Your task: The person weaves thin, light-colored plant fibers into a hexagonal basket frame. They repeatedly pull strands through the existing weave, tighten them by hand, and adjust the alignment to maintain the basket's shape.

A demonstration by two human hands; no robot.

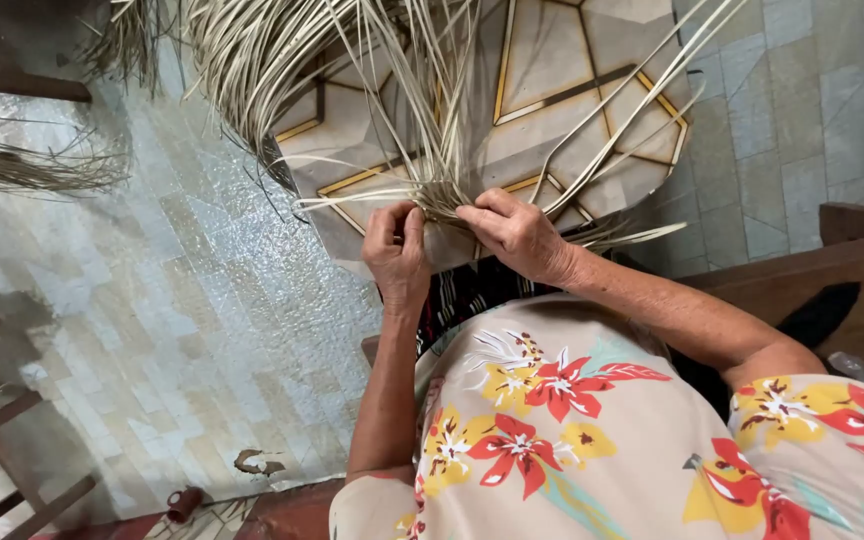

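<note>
Over the patterned tiled surface [552, 60], the left hand [397, 250] and right hand [517, 232] pinch pale flat straw strips [432, 130] where the strands converge at the surface's near edge; even tension and close-set crossings would likely keep the weave tight; loose ends fan outward.

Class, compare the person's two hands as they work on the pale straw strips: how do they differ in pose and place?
The left hand is curled with its fingers pinching strips, while the right hand lies flatter, its fingers stretched toward the left hand. The left hand's forearm runs almost straight up the picture; the right hand's forearm comes in slanting from the lower right. Both grip the pale straw strips where they bunch together.
</note>
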